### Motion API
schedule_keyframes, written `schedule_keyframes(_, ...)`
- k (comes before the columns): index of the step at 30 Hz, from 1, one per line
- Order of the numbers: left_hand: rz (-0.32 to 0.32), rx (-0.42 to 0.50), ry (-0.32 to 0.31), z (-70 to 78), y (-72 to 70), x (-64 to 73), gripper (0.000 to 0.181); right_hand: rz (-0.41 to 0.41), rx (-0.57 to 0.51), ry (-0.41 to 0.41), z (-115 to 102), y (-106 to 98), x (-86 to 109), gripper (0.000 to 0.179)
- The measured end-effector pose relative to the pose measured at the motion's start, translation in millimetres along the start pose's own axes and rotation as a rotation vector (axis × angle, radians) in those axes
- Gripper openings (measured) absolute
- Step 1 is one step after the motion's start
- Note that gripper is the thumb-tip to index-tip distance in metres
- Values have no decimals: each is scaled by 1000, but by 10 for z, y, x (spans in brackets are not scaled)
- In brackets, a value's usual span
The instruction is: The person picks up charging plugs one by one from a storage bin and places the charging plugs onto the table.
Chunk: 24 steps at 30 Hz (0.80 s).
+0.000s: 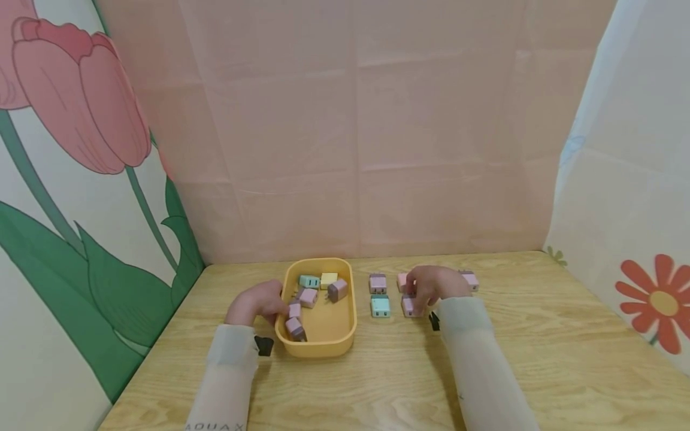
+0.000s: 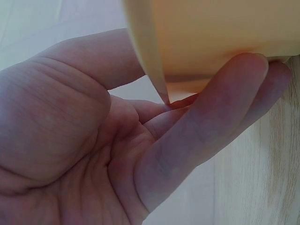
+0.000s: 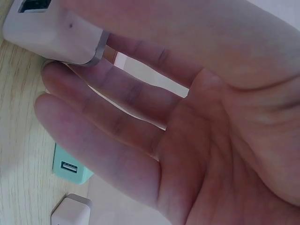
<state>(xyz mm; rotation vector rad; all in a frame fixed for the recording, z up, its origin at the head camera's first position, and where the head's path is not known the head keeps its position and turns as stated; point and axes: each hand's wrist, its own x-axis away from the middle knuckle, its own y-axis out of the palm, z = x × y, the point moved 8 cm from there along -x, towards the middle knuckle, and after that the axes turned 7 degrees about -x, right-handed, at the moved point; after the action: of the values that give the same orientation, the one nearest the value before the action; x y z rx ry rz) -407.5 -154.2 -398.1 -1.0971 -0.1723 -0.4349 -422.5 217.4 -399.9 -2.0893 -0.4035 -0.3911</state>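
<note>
My left hand (image 1: pixel 262 301) grips the left wall of a yellow plastic bin (image 1: pixel 345 346); in the left wrist view, fingers (image 2: pixel 220 108) lie along the wall's outside. Several USB charger plugs are inside, among them a teal one (image 1: pixel 309 281), a yellow one (image 1: pixel 329 279) and a purple one (image 1: pixel 338 290). Right of the bin, my right hand (image 1: pixel 435 284) pinches a light purple USB charger (image 1: pixel 409 306) down at the table. In the right wrist view that charger (image 3: pixel 61 37) sits between thumb and fingertips, its USB port showing.
Between bin and right hand lie a purple charger (image 1: pixel 378 284) and a teal charger (image 1: pixel 380 307). A pink charger (image 1: pixel 402 282) is partly hidden behind the right hand, and another purple one (image 1: pixel 471 280) lies beyond it. A pink sheet (image 1: pixel 350 149) hangs behind the wooden table (image 1: pixel 377 389).
</note>
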Motion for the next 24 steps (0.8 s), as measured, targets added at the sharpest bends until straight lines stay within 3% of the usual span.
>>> schedule_keyframes(18, -18, 26, -18, 5, -1, 11, 33, 20, 43, -11, -40, -59, 48, 43)
schedule_keyframes(24, -16, 24, -20, -5, 6, 4, 33, 48, 37, 18, -40, -87, 104, 44)
